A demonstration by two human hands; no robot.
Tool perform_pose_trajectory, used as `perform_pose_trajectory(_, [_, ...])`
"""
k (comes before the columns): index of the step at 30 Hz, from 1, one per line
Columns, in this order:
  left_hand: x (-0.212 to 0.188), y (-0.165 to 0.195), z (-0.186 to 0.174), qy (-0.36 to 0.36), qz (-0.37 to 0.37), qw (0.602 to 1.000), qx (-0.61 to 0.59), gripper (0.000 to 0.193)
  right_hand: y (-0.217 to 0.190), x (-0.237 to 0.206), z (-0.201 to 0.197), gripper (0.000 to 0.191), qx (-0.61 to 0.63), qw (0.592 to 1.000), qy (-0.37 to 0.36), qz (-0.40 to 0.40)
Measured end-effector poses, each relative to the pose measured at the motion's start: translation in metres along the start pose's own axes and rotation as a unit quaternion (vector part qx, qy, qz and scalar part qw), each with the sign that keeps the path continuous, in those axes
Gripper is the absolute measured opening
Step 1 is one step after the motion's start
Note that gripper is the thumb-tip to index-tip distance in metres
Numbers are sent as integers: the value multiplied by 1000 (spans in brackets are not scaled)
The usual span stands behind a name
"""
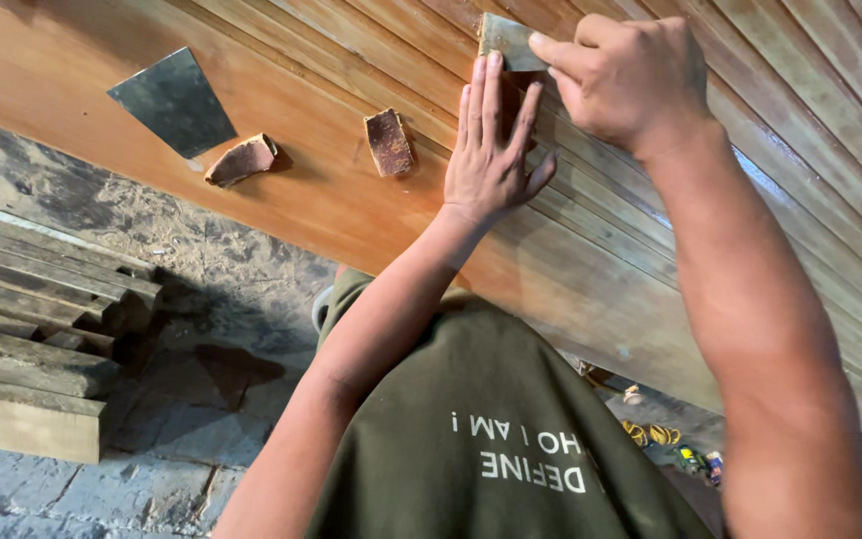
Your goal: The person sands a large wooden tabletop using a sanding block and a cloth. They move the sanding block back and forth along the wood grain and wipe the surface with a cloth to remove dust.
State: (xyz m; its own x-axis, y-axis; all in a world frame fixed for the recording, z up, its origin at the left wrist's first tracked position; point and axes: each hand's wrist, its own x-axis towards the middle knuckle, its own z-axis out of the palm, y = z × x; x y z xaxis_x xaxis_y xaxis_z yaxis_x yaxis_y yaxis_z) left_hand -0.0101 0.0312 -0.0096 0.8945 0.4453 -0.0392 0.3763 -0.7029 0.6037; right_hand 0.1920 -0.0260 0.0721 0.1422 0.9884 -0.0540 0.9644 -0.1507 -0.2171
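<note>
My right hand (pixel 631 75) pinches scraper blade (pixel 507 42) | left hand (pixel 491 145) flat, open on grooved panel (pixel 611 250) at 6 o'clock | risk: blade slips onto fingers.

It was a woodworking shop, rough and well used. A large reddish-brown grooved wooden panel (pixel 591 250) lay across the work area, with a flat metal scraper blade (pixel 174 100) and two worn folded pieces of sandpaper (pixel 389 142) resting on it. Below, rough-sawn planks (pixel 32 339) were stacked on a dusty stone-paved floor (pixel 202 439) strewn with sawdust.
</note>
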Motion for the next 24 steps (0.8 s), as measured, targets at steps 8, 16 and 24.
perform_pose_trajectory(8, [1,0,-1,-41,5,999,6,92,9,-4,-4,20,-25,1000,-9,-5])
perform_pose_trajectory(16, [-1,-1,-1,-14,6,1000,2,94,8,-1,1,25,-10,1000,-7,-13])
perform_pose_trajectory(24, [1,0,-2,-12,-4,1000,-11,91,7,7,-3,24,-5,1000,-25,-16])
